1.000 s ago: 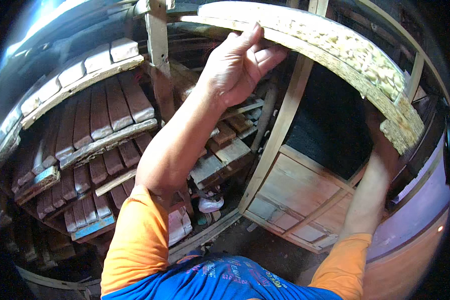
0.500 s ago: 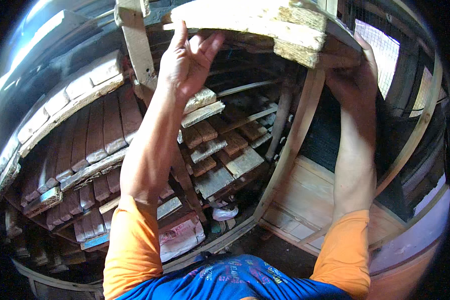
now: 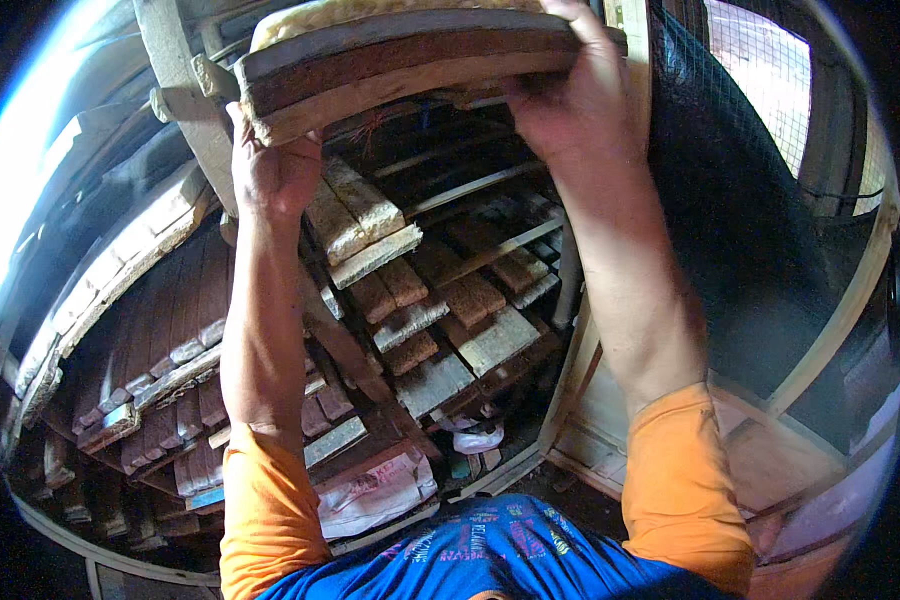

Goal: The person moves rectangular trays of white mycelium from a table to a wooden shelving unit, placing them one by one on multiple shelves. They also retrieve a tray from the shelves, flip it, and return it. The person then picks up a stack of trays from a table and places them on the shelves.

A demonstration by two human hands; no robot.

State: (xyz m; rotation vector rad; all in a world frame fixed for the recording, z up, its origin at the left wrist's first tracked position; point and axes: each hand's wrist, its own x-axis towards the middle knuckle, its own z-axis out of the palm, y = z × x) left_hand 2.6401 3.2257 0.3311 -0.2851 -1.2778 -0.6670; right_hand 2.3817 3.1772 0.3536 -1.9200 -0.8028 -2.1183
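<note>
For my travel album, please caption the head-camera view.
Left hand and right hand hold up a pale-topped board near brown blocks.

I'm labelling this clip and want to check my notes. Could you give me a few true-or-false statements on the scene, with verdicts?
1. The left hand and right hand are both on the raised wooden board. True.
2. The raised wooden board has nothing on top of it. False: a pale, lumpy slab lies on it.
3. The sleeves are orange. True.
4. The white sack is at the top right of the picture. False: it lies low down, beside the left sleeve in the view.
5. Wire mesh shows at the upper right. True.
6. The right hand hangs free. False: it grips the board near its right end.
</note>
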